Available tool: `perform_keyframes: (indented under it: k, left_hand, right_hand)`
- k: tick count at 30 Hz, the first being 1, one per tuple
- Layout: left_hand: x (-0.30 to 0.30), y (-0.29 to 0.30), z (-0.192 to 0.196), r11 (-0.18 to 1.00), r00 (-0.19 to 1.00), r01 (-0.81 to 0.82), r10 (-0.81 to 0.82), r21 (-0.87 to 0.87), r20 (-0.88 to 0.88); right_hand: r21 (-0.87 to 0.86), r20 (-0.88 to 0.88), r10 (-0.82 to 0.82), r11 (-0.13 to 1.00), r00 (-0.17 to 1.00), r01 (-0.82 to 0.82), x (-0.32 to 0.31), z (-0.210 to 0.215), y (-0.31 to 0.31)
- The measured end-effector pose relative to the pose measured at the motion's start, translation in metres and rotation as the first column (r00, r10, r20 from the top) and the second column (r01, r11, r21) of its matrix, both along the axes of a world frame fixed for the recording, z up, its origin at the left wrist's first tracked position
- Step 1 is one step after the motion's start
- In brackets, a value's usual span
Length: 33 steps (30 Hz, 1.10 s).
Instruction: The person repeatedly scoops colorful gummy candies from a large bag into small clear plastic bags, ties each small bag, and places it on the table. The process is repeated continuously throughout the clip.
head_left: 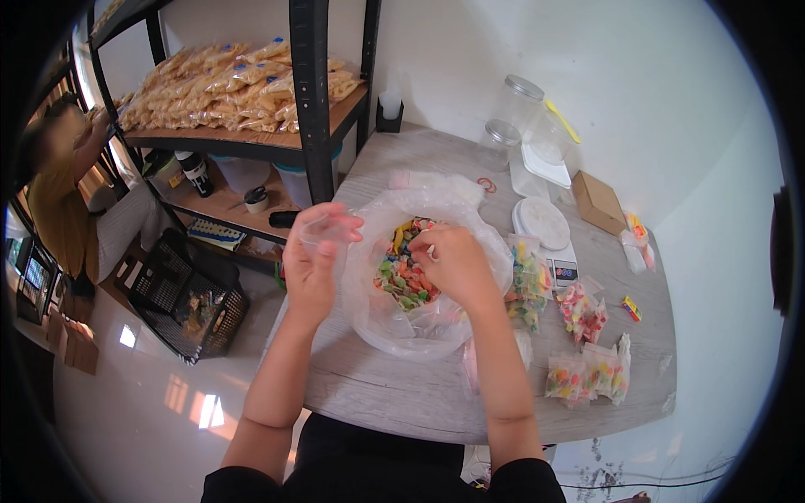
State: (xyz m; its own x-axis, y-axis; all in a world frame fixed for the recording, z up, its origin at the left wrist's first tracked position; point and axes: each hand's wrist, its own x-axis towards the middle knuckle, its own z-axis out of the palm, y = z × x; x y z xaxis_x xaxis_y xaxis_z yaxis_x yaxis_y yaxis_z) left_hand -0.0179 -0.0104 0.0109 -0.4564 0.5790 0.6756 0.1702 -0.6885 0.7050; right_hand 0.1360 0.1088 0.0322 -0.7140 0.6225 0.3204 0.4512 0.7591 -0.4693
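A large clear plastic bag stands with its mouth wide on the table, and wrapped candies in green, orange, yellow and blue fill its bottom. Over the bag's left rim, my left hand is closed on a small clear plastic bag. My right hand reaches into the large bag, just over the candies, its fingertips pinched together; whatever they hold is too small to make out. Filled candy packets lie to the right of the large bag.
More candy packets, a digital scale, a brown box and lidded jars sit on the right of the table. Left stands a shelf with bagged snacks; a black crate and another person are beyond.
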Motion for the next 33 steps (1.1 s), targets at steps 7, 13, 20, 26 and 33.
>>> perform_keyframes:
  k: [7,13,20,26,33]
  left_hand:
    - [-0.005,0.007,-0.008,0.954,0.903,0.298,-0.296,0.04,0.312]
    - [0.007,0.018,-0.015,0.891,0.802,0.453,-0.419,0.024,0.426]
    - [0.011,0.018,-0.016,0.901,0.91,0.391,-0.346,-0.191,0.231]
    - [0.018,0.016,-0.015,0.922,0.947,0.311,-0.322,-0.229,-0.01]
    - [0.015,0.014,-0.016,0.895,0.93,0.368,-0.353,-0.251,0.107]
  right_hand:
    - [0.195,0.204,0.016,0.979,0.979,-0.057,-0.013,-0.04,0.009]
    - [0.051,0.14,0.088,0.994,0.986,-0.096,-0.009,-0.038,0.012]
    - [-0.149,-0.256,0.087,0.981,0.963,-0.128,0.008,0.011,0.015]
    - [-0.134,-0.531,0.244,0.922,0.812,-0.364,0.008,0.032,-0.004]
    - [-0.136,-0.476,0.218,0.939,0.852,-0.316,0.006,0.028,-0.013]
